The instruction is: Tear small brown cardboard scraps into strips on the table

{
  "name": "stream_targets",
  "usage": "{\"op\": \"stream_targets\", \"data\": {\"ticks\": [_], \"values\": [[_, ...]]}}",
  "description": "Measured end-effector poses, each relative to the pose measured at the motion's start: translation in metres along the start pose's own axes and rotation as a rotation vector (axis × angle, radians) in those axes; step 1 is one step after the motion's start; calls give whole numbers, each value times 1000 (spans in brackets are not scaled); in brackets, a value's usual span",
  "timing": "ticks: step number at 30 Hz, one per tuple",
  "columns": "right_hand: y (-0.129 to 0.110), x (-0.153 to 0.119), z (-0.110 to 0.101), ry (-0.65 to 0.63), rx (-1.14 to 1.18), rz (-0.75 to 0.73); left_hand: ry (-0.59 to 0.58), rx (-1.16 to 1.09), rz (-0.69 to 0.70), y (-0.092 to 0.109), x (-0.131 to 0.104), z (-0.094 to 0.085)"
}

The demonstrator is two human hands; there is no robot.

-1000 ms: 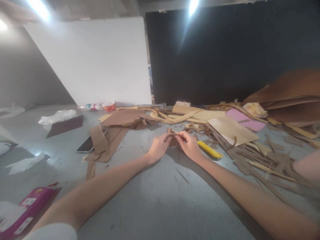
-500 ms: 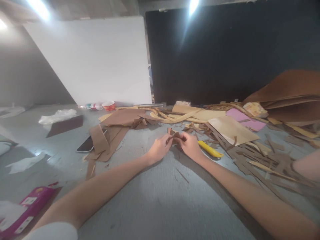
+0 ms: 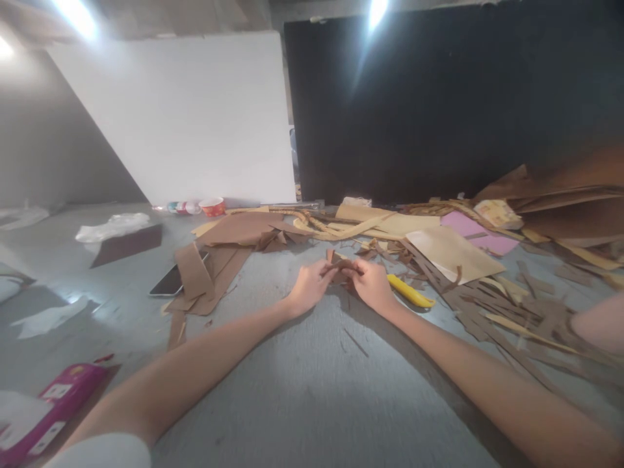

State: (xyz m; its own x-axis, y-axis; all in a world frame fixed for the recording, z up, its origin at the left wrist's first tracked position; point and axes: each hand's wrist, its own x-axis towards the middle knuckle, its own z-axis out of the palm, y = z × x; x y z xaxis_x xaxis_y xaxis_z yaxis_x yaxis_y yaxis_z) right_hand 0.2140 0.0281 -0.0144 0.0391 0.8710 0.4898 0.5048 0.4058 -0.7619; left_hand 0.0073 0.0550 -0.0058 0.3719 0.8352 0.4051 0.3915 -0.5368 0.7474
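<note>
Between my hands is a small brown leather-like piece (image 3: 343, 264), bent into a curve, with a paler tan patch showing at its top. My left hand (image 3: 311, 286) pinches its left end between thumb and fingers. On the other end, my right hand (image 3: 370, 281) has its thumb and fingers closed. Parts of the piece are hidden behind my fingertips. Just right of my right hand lies a yellow-handled cutter (image 3: 410, 291), its blade not visible. Small brown scraps lie on the grey table (image 3: 302, 383) near my wrists.
Brown sheets (image 3: 238, 227) and a phone (image 3: 168, 283) lie to the left. Strips and offcuts (image 3: 502, 315) heap up at right, beside another person's arm (image 3: 599, 324). A magenta packet (image 3: 68, 396) sits front left. White and black boards (image 3: 414, 110) stand behind.
My fingertips have drawn slightly apart, so more of the brown piece shows, now more arched. At the far right, the large brown sheet has dropped lower.
</note>
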Motion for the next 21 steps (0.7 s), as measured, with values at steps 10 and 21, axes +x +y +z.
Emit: {"op": "stream_targets", "data": {"ticks": [10, 21], "values": [[1, 2, 0, -36, 37, 17, 55, -231, -154, 1, 6, -1], [-4, 4, -3, -38, 177, 121, 298, -489, -279, 2, 13, -7]]}}
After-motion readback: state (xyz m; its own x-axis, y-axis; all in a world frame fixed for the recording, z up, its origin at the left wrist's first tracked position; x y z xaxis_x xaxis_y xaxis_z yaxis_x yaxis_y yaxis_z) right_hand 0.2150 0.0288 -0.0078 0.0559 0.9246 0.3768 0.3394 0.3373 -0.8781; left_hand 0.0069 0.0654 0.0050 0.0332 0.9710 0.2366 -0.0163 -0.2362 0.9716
